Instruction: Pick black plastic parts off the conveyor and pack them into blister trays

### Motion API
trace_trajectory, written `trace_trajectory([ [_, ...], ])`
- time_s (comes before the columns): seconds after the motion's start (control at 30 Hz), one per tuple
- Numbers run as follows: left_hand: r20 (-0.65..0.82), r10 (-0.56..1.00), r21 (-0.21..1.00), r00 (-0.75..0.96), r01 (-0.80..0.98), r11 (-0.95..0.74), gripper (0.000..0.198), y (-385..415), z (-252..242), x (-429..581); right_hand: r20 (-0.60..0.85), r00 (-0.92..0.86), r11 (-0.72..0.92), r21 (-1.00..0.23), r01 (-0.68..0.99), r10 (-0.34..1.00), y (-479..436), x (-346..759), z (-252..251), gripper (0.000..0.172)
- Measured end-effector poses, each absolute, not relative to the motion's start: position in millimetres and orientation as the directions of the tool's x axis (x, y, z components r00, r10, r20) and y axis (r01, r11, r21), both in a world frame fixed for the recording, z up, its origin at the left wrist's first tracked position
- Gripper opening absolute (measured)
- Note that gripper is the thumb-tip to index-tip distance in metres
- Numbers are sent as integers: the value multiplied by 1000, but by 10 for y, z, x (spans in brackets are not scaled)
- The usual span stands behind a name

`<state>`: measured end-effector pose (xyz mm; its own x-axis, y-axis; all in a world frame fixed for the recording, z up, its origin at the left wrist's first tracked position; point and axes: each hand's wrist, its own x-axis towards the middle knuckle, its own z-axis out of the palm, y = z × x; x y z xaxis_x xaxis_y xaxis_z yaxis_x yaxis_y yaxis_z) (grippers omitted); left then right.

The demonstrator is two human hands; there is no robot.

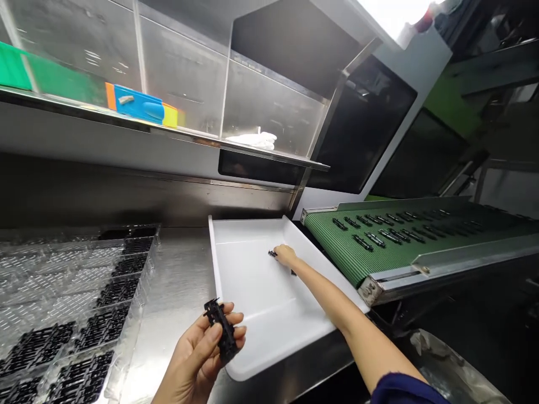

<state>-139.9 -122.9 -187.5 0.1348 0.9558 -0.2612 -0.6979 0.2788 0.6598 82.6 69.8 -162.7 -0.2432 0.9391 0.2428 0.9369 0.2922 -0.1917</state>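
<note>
A left hand (191, 359) is rising from the bottom of the view, its fingers (238, 318) clenched around a black moulded plastic part (223, 328), a narrow ladder-like frame with small projecting tabs. The part is hanging just over the left edge of a shallow white plastic tray (214, 252), which is sitting on a brushed stainless-steel desk (177, 297). A right hand (285, 255) is reaching across the tray on a bare forearm, with a dark blue sleeve (404, 390) showing at the bottom edge of the view. It is covering a small black piece (273, 253) lying near the tray's far side. Black ends are showing on either side of the hand, and I cannot tell whether its fingers are gripping the piece or only touching it.

Along the desk's left edge, a clear plastic blister tray (63, 264) is holding rows of black parts (101, 331). Just right of the white tray, a green ribbed conveyor belt (379, 264) is carrying neat rows of black parts (362, 242). Above the desk, a steel shelf (168, 132) is holding a blue-and-orange block (138, 104) and a white cloth (251, 140).
</note>
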Motion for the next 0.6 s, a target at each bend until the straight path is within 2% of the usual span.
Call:
trace_trajectory([
  [0.13,-216,972,715,95,-662,223,37,-1241,-1884,-1359,210,-331,385,-329,862,920,400,753,-1599,16],
  [0.17,-187,978,735,98,-646,205,37,-1248,-1882,-1339,214,-360,416,-370,830,908,216,722,-1576,21],
  [0.23,-122,985,765,120,-622,170,36,-1265,-1879,-1281,259,-417,490,-469,734,871,-260,660,-1535,40],
  [0.27,-97,985,773,143,-612,165,35,-1274,-1878,-1243,338,-443,556,-558,616,830,-521,634,-1525,48],
  [0.3,-81,981,782,175,-600,171,35,-1284,-1880,-1200,424,-421,597,-596,537,802,-773,615,-1525,47],
  [0.37,-70,966,800,249,-564,203,35,-1307,-1892,-1112,566,-376,678,-564,472,733,-1185,601,-1549,41],
  [0.47,-97,939,815,330,-516,265,36,-1351,-1918,-1014,631,-401,731,-432,528,664,-1479,666,-1598,37],
  [0.6,-83,904,807,419,-504,307,30,-1414,-1912,-975,590,-514,757,-288,587,623,-1501,852,-1567,60],
])
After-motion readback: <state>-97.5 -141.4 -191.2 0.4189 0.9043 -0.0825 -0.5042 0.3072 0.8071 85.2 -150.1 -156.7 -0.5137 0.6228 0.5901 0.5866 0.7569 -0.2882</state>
